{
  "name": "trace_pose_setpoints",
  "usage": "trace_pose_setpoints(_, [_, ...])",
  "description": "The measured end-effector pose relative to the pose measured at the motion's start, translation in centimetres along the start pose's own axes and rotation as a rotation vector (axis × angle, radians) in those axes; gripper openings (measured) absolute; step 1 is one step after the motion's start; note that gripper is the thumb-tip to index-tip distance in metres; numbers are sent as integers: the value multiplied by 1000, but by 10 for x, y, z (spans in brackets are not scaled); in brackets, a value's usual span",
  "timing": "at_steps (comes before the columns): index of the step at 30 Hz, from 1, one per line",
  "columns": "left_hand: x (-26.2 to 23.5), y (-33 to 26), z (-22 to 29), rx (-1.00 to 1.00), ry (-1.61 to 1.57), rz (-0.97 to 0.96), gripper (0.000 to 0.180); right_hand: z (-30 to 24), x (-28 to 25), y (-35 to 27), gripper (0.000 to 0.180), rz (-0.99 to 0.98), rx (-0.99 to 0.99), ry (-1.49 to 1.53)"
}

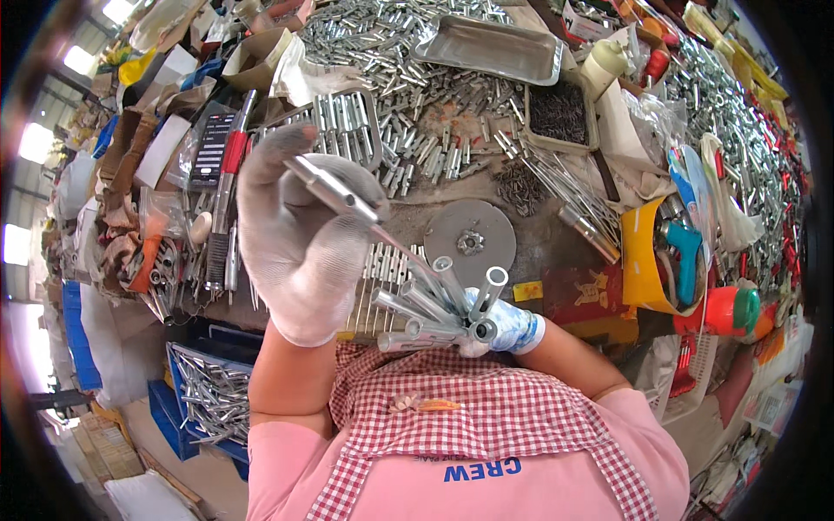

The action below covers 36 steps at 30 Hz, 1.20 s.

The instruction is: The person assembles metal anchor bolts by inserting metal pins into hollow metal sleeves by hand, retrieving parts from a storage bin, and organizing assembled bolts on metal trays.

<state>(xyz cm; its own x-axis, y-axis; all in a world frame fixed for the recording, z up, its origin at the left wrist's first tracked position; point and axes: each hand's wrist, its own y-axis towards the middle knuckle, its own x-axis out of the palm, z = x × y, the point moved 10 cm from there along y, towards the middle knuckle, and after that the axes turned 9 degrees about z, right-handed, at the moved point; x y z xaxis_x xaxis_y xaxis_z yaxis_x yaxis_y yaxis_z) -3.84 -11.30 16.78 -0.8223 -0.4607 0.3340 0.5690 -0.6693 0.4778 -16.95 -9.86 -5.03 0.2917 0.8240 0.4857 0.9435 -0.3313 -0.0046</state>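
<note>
My left hand (300,252), in a white knit glove with dark-stained fingertips, is closed on a silvery metal tube (334,189) with a small hole near its lower end. A thin rod (404,250) runs from that end toward the bunch of tubes at my right hand; I cannot tell whether it is fixed in the held tube. My right hand (514,328), gloved in white and blue, grips the bunch of metal tubes (426,304), fanned out with several open ends upward. Its fingers are mostly hidden behind them. A round grey disc (471,239) bearing a small metal pile lies just beyond.
Loose metal parts (373,43) heap across the bench's far side, near an empty steel tray (486,48). A square tin (560,113) holds dark small pins. To the right stands a yellow holder (647,252) with a teal-handled tool (684,260). Blue crates (213,391) of tubes sit lower left.
</note>
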Motion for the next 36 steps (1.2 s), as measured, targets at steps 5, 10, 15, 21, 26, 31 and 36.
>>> trace_pose_setpoints(5, [19, -8, -14, -59, -41, -116, 60, 7, 6, 0, 96, -98, 113, -93])
trace_pose_setpoints(10, [34, -21, -26, -77, 89, -277, 61, -13, 23, 0, 83, -121, 186, -37])
trace_pose_setpoints(15, [57, -46, -45, -153, 195, -611, 51, -22, 20, 4, 82, -130, 68, -189])
trace_pose_setpoints(21, [61, -56, -52, -251, 145, -686, 46, -14, 21, 0, 66, -147, 117, -305])
trace_pose_setpoints(26, [60, -56, -51, -285, 133, -683, 45, -12, 24, -1, 58, -175, 51, -368])
trace_pose_setpoints(31, [56, -57, -52, -299, 170, -685, 46, -11, 27, -1, 57, -205, 17, -297])
trace_pose_setpoints(36, [58, -58, -52, -269, 195, -704, 47, -5, 23, -2, 56, -190, 63, -287])
